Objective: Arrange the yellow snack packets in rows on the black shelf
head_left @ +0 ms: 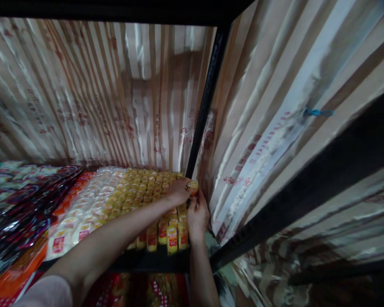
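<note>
One small, round-ended yellow wrapped packet [193, 186] is grasped by two bare hands, left hand [179, 191] and right hand [198, 214], near one black metal post [208, 98]. Beneath, dozens of red-labelled yellow packets [172, 238] are ranked beside clear-wrapped white packets [73, 226], too blurred to be counted.

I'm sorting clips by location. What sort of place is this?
Probably a shop or stockroom: yellow packets stand in rows beside white packets on a black shelf.
</note>
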A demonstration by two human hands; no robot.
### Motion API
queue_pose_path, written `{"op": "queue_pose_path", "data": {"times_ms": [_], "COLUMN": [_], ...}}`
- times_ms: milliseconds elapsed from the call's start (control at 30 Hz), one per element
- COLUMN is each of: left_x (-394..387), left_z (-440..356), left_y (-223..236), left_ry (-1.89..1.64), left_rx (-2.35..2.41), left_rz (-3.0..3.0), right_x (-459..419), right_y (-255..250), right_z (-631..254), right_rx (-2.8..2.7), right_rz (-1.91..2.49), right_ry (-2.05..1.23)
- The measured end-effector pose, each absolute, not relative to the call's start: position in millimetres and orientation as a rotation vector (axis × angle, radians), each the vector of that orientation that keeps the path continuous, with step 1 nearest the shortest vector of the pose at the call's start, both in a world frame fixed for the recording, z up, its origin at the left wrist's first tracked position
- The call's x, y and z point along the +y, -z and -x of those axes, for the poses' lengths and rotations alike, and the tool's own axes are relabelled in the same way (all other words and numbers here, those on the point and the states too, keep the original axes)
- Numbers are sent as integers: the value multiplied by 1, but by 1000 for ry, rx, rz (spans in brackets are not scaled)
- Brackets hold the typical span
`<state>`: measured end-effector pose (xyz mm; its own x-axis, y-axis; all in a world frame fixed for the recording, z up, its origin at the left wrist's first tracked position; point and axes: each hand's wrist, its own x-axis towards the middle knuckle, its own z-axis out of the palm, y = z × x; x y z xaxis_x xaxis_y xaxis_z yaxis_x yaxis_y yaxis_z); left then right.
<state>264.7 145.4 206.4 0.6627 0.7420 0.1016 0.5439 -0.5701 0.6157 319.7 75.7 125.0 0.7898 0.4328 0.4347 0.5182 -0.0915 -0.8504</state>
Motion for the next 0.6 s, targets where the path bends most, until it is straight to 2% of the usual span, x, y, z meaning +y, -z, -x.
{"op": "queue_pose_path", "data": {"times_ms": [200,600], "left_x": [162,178], "left_z": [-290,-296], "left_y": [-186,-161], "left_ry": [-449,-308], "left_rx": [940,930], "left_rz": [-2428,-2554], "right_x": [83,95], "right_y": [-118,-96], "right_z": [-335,-348], "right_rx": [-593,-637], "right_rz": [1778,1955], "right_ry": [-114,-325]}}
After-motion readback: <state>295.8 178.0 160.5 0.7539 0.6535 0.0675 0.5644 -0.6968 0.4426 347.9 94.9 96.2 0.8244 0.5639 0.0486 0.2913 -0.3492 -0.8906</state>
